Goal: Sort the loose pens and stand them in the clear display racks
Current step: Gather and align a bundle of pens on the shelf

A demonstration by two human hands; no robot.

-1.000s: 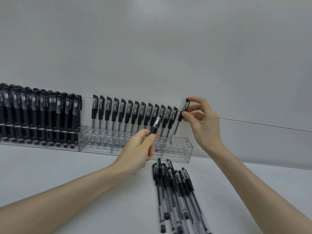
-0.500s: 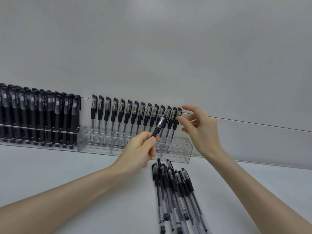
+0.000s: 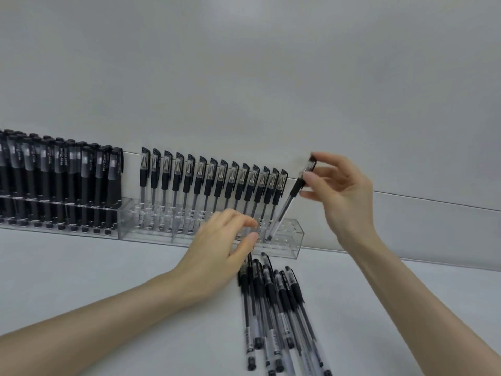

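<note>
1. Seating 1 pen (image 3: 287,207) in the clear rack (image 3: 298,240) is the step in hand. The right hand (image 3: 344,191) pinches it just below the cap, thumb and fingers (image 3: 329,160) curled round the black grip.
2. The held pen leans to the right. Its lower end sits in the rack beside the last of the standing pens (image 3: 211,180), and its cap is well clear of that row.
3. The left hand (image 3: 222,248) hovers low over the near end of the loose pens (image 3: 273,308), its fingers loosely curled and gripping nothing that shows. The motion blur hides whether the fingertips touch a cap.
4. The loose pens lie in a rough bundle on the tabletop (image 3: 108,267), caps toward the rack, just in front of its right end.
5. The next move likely calls for the right hand to tip the pen upright so that it lines up with its neighbours, then let it drop into its hole and release.
6. The left hand probably needs to pick 1 pen out of the bundle by its cap end without dragging the others along.
7. Several holes at the right end of the rack look unfilled, so the sorting seems well along but not done. The second rack (image 3: 62,180) on the left looks full of dark-barrelled pens.
</note>
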